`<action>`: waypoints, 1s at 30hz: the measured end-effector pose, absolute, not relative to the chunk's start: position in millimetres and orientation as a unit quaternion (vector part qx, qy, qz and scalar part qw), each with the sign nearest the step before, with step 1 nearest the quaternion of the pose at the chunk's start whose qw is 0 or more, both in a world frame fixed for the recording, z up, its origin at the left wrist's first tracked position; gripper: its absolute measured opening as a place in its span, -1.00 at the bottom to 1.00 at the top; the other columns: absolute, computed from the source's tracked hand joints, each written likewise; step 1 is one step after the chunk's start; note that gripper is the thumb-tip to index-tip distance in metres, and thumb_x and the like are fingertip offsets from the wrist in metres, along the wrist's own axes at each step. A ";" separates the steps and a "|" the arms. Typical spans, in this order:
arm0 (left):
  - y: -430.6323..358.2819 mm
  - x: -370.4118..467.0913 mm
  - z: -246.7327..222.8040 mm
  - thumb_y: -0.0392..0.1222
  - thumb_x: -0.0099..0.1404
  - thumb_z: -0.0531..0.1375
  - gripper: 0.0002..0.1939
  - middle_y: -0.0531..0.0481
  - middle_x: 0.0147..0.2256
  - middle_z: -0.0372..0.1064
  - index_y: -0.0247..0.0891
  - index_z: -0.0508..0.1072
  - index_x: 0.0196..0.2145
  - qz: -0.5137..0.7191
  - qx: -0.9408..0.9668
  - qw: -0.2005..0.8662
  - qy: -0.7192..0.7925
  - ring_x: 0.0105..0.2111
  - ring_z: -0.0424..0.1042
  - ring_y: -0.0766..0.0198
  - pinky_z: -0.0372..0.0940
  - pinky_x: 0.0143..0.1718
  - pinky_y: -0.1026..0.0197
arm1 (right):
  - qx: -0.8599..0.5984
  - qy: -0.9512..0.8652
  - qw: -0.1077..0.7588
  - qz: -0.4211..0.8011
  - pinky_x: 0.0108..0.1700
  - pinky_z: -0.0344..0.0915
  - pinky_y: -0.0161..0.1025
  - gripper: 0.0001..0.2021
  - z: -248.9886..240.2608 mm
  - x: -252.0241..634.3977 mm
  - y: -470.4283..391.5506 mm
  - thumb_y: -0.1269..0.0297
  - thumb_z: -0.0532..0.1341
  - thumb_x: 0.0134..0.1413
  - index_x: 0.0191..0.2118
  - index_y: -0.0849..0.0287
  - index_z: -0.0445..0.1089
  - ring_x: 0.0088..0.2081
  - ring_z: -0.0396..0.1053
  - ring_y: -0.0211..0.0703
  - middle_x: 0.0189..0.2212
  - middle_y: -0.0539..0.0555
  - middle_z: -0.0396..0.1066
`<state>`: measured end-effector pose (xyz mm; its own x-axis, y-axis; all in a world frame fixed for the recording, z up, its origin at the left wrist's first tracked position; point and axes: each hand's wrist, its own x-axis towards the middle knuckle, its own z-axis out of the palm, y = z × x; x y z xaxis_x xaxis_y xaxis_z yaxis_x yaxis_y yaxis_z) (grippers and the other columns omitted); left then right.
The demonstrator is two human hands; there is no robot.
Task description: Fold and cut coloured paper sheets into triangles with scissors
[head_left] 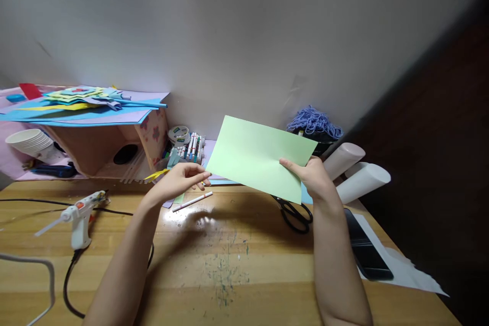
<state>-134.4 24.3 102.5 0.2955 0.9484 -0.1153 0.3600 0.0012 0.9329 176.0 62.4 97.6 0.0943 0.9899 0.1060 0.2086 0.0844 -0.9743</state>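
A sheet of light green paper [255,155] is held up above the desk, tilted, its lower right corner dipping. My right hand [315,175] grips its right side, with the thumb flat on the top face and the fingers hidden behind. At the left corner of the sheet, the thumb and fingertips of my left hand [189,175] come together in a light pinch, other fingers loosely curled below. A white marker [192,202] lies on the desk just under my left hand. Black-handled scissors [294,215] stick out from beneath the paper's right end.
A glue gun [82,216] with its cable stands left on the wooden desk [183,285]. Behind are a pink box [153,137] topped with coloured paper, markers [194,146] and blue yarn [315,122]. White rolls [362,183] and a phone [367,247] lie right.
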 end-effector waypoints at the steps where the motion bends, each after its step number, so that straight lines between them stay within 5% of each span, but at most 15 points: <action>1: 24.1 -131.3 102.4 0.00 0.09 0.14 -0.71 -0.07 -0.41 0.44 -0.33 0.41 -0.41 0.297 0.649 0.490 0.501 -0.47 0.38 0.33 0.27 -0.38 0.27 | -0.548 -0.548 0.491 0.398 -0.26 0.37 -0.18 -0.55 98.2 174.1 62.1 0.10 0.35 -0.35 -0.26 0.28 0.44 -0.22 0.41 0.05 -0.19 0.21 0.43; 13: 29.5 -137.5 95.9 -0.08 0.16 0.06 -0.73 -0.04 -0.51 0.42 -0.35 0.40 -0.45 0.321 0.639 0.472 0.515 -0.63 0.29 0.42 0.09 -0.64 0.38 | -0.526 -0.564 0.460 0.440 -0.32 0.37 -0.19 -0.54 105.1 171.0 55.1 0.06 0.31 -0.27 -0.23 0.28 0.42 -0.28 0.43 0.02 -0.25 0.19 0.46; 21: 25.7 -141.5 104.2 -0.10 0.14 0.03 -0.73 -0.05 -0.49 0.44 -0.34 0.37 -0.52 0.292 0.649 0.455 0.535 -0.61 0.32 0.38 0.19 -0.59 0.34 | -0.537 -0.597 0.388 0.453 -0.39 0.33 -0.26 -0.62 111.2 190.7 57.3 0.03 0.29 -0.26 -0.38 0.27 0.45 -0.40 0.40 -0.11 -0.42 0.13 0.48; 26: 26.7 -135.7 93.6 0.04 0.15 0.02 -0.62 -0.09 -0.46 0.46 -0.34 0.40 -0.51 0.281 0.619 0.396 0.617 -0.55 0.41 0.27 0.24 -0.52 0.28 | -0.545 -0.616 0.409 0.394 -0.45 0.26 -0.28 -0.67 116.0 184.8 49.6 0.05 0.31 -0.31 -0.47 0.26 0.46 -0.47 0.37 -0.14 -0.52 0.10 0.46; 30: 23.6 -126.7 86.7 0.21 0.11 -0.01 -0.44 -0.19 -0.47 0.47 -0.41 0.43 -0.40 0.225 0.578 0.446 0.645 -0.51 0.45 0.15 0.27 -0.49 0.22 | -0.552 -0.644 0.423 0.319 -0.50 0.21 -0.31 -0.69 120.0 163.5 33.3 0.07 0.29 -0.27 -0.45 0.24 0.48 -0.48 0.34 -0.14 -0.53 0.06 0.44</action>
<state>-126.7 23.6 86.7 0.0665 0.9469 -0.3145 0.5453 0.2295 0.8062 163.5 33.3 120.0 -0.0333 0.9807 0.1929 0.4421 0.1875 -0.8771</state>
